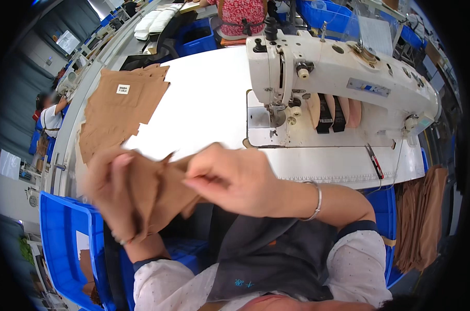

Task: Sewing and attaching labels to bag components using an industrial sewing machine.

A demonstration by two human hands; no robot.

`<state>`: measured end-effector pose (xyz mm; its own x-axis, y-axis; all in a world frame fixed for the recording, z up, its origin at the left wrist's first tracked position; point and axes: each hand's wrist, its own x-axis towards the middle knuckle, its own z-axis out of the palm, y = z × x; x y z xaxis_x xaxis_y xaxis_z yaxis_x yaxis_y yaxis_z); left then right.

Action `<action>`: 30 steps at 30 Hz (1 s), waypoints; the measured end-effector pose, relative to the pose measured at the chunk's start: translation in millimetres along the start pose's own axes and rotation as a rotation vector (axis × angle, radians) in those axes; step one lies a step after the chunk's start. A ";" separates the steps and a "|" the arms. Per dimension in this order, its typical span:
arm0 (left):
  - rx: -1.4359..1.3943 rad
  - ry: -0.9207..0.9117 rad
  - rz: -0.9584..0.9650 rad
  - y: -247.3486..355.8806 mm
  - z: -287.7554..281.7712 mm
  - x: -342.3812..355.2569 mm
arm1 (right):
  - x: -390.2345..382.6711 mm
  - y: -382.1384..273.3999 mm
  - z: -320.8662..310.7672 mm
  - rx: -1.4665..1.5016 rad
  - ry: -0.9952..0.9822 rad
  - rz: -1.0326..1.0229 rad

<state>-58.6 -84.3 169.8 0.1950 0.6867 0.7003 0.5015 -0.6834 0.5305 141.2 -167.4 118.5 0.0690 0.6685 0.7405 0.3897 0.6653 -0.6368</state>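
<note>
A brown fabric piece hangs bunched and folded over my lap, in front of the table's near edge. My left hand, smeared by motion, is wrapped round its left part. With curled fingers, my right hand pinches at the fabric's upper right edge; the fingertips are partly hidden. Beyond my left hand, a stack of flat brown fabric pieces lies on the white table. The top one bears a pocket shape and a small white label.
A white sewing machine stands at the right, with black and pink pieces under its arm. Red-and-black thread snips lie near the front edge. Blue bins flank me; brown fabric hangs at right. Other people sit beyond the table.
</note>
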 end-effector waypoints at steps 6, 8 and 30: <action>0.341 -0.440 0.687 67.1 -7.1 75.4 | -14.8 4.6 23.0 -0.126 0.100 -0.362; 0.310 -0.790 0.700 28.8 62.9 96.2 | -39.1 43.3 3.2 -0.409 0.007 -0.373; -0.290 -1.261 0.041 -40.7 248.5 28.9 | -90.5 113.5 -76.4 -0.883 -0.392 -0.432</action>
<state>136.1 24.9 49.8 0.9407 0.3141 -0.1280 0.3071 -0.6287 0.7145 249.4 -177.8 -4.4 -0.4750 0.5980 0.6456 0.8507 0.4997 0.1630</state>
